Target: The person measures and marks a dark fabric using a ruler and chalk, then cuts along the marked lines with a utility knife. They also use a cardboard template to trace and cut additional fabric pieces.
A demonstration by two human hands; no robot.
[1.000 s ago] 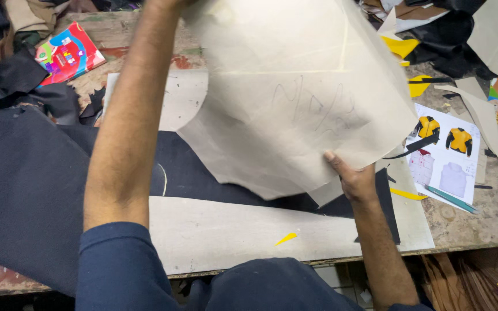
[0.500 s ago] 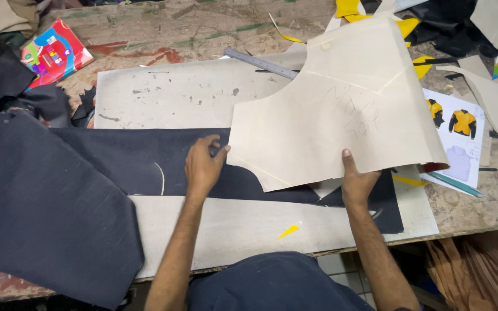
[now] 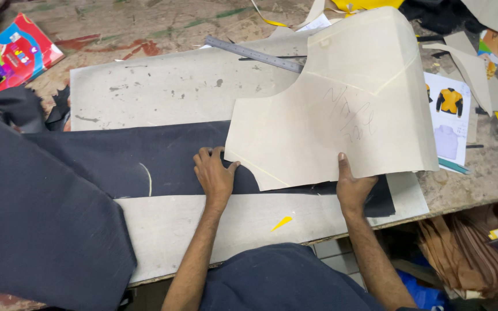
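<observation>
A large beige card pattern piece (image 3: 341,103) with a curved neckline cut lies across dark navy fabric (image 3: 110,167) on a grey board (image 3: 162,86). My left hand (image 3: 214,173) rests flat on the fabric, fingertips touching the pattern's lower left edge. My right hand (image 3: 353,187) grips the pattern's bottom edge, thumb on top. A white chalk curve (image 3: 148,178) shows on the fabric to the left of my left hand.
A metal ruler (image 3: 255,55) lies at the back beside the pattern. A colourful packet (image 3: 18,52) sits at the far left. A printed sheet with jacket drawings (image 3: 451,121) lies at the right, near paper scraps. A small yellow scrap (image 3: 282,222) lies on the board's front.
The pattern piece has come down from being held up in the air and now lies nearly flat on the fabric. My left hand dropped from its top to the fabric at its left edge.
</observation>
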